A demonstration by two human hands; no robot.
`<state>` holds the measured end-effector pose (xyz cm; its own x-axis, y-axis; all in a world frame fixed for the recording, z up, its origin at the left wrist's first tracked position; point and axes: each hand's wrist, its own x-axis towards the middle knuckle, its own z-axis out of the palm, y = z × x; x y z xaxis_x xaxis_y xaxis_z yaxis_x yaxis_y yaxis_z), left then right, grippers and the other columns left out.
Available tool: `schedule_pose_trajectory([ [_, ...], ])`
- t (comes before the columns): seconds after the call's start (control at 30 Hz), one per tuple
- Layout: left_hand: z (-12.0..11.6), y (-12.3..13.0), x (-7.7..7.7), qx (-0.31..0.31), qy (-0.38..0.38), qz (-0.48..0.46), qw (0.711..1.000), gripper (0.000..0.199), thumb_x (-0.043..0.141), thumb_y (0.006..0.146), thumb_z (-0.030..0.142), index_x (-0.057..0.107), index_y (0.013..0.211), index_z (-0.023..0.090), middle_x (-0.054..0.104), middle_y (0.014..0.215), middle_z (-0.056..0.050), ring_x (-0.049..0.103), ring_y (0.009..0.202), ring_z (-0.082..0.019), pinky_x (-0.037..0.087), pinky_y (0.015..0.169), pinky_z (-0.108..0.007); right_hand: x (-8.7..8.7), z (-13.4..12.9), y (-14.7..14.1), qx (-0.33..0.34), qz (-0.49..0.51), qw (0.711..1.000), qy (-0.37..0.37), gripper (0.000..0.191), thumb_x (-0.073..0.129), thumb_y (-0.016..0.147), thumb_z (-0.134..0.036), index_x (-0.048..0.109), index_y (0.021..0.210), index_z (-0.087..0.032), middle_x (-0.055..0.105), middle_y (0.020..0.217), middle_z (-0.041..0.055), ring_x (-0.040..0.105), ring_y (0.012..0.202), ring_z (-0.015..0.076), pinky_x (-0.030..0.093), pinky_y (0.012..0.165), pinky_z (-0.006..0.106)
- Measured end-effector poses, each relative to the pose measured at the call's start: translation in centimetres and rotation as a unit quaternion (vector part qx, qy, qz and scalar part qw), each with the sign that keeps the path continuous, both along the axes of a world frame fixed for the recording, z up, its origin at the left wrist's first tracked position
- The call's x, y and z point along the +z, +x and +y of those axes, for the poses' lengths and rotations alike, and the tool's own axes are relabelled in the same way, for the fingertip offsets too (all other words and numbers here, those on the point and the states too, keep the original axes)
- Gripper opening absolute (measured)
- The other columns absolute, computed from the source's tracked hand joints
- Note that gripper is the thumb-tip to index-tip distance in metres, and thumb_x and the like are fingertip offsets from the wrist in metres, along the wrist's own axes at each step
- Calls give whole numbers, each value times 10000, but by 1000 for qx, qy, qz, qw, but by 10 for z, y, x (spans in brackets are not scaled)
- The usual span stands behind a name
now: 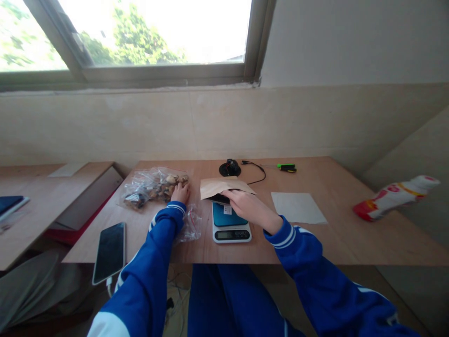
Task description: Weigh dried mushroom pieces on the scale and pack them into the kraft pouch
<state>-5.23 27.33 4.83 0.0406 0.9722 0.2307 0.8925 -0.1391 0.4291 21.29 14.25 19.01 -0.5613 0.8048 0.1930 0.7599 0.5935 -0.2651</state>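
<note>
My left hand (180,193) lies with curled fingers on the near right part of a clear plastic bag (143,177) of brown, knobbly pieces that look like dried mushrooms (157,188). Its fingertips press among the pieces; whether one is pinched is hidden. Above a kitchen scale (231,235) with a blue plate and grey display, my right hand (242,203) is closed at the dark open mouth of a brown paper bag (219,186). Part of its fingers disappear at the opening. The paper bag hides the back of the scale.
A phone (110,250) with a white cable overhangs the desk's front left edge. Behind the scale are a round black stand (230,167), a black cable (261,174) and screwdrivers (287,167). White paper (298,207) and a red-white bottle (393,196) are rightward. Someone's leg (38,290) shows at left.
</note>
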Motion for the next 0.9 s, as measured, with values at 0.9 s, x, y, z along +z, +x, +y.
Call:
schedule_pose_trajectory([
  [0.9, -96, 90, 131, -254, 328, 93, 905, 231, 466, 949, 326, 657, 971, 200, 687, 1100, -44, 576, 954, -181, 431, 808, -320, 17, 39, 11, -26, 237, 971, -31, 277, 333, 784, -19, 346, 990, -204, 551, 720, 25, 583, 600, 195, 480, 557, 319],
])
